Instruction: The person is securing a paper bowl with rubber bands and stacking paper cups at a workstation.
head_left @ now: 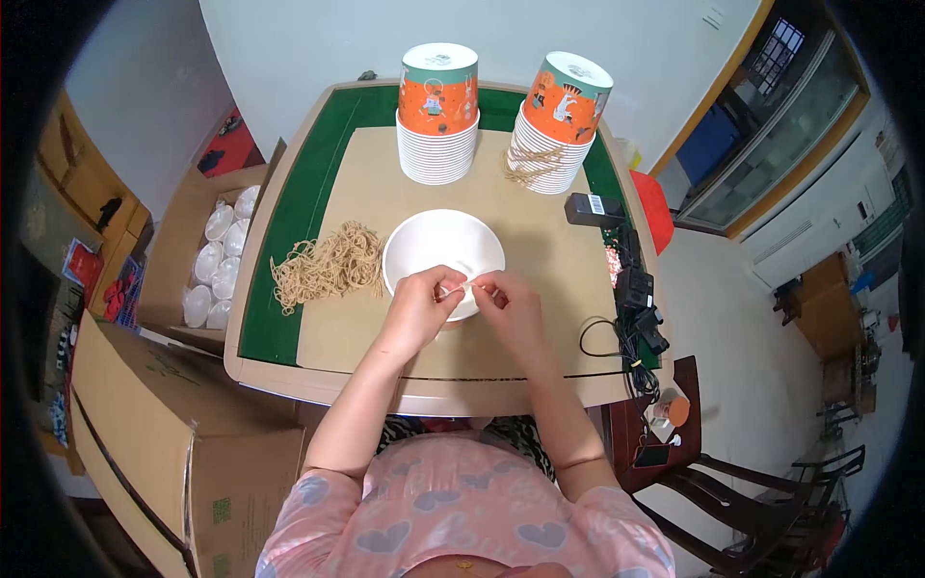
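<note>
An open paper bucket, white inside with a bit of orange on its outer wall, stands before me at the middle of the table. Over its near rim, my left hand and my right hand meet with fingertips pinched together. Between them shows something small and pale, too small to name. To the left of the bucket lies a tangled heap of tan cords. Both hands are nearest the bucket's near rim, and my fingers partly cover it.
Two stacks of upturned paper buckets stand at the back; tan cords lie against the right stack. Black power adapters and cables line the right edge. At left, a carton holds clear plastic cups; a larger cardboard box stands nearer.
</note>
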A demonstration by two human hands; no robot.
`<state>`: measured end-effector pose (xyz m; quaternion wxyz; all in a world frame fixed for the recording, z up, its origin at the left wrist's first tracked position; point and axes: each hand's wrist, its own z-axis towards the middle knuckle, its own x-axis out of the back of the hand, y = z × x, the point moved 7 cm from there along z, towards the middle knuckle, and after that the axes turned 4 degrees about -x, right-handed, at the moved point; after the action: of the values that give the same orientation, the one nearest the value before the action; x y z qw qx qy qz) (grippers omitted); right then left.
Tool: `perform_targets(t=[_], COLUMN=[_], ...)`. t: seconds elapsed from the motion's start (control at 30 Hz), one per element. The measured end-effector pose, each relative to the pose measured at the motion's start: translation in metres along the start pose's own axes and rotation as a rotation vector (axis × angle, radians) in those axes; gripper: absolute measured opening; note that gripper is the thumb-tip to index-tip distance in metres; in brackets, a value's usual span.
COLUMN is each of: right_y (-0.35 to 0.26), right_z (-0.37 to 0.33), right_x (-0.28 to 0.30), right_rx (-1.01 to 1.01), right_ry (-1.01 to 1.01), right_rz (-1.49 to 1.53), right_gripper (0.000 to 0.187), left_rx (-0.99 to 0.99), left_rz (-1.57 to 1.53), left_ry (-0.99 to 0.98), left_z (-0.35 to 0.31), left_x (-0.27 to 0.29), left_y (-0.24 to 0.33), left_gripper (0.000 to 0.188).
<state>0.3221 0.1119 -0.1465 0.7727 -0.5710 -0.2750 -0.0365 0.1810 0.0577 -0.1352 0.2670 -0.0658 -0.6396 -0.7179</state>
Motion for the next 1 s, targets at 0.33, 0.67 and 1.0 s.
perform_targets(t=[0.33, 0.67, 1.0], right_y=[0.0, 0.002, -0.007], right_z=[-0.006, -0.007, -0.007], right_x=[-0.005, -0.004, -0.003], right_rx=[0.073, 0.077, 0.117], right_ry=[0.13, 0.172, 0.182], right_rz=[0.074, 0.098, 0.105], right_gripper=[0.008, 0.006, 0.008], left_rx=[0.12, -0.156, -0.252], left_rz=[-0.141, 0.113, 0.291], left_ry=[-0.025, 0.11, 0.366], left_z=[0.002, 0.001, -0.005], left_x=[-0.003, -0.003, -0.005], left_y=[-0.014, 0.007, 0.012], left_gripper=[0.018, 0.011, 0.004])
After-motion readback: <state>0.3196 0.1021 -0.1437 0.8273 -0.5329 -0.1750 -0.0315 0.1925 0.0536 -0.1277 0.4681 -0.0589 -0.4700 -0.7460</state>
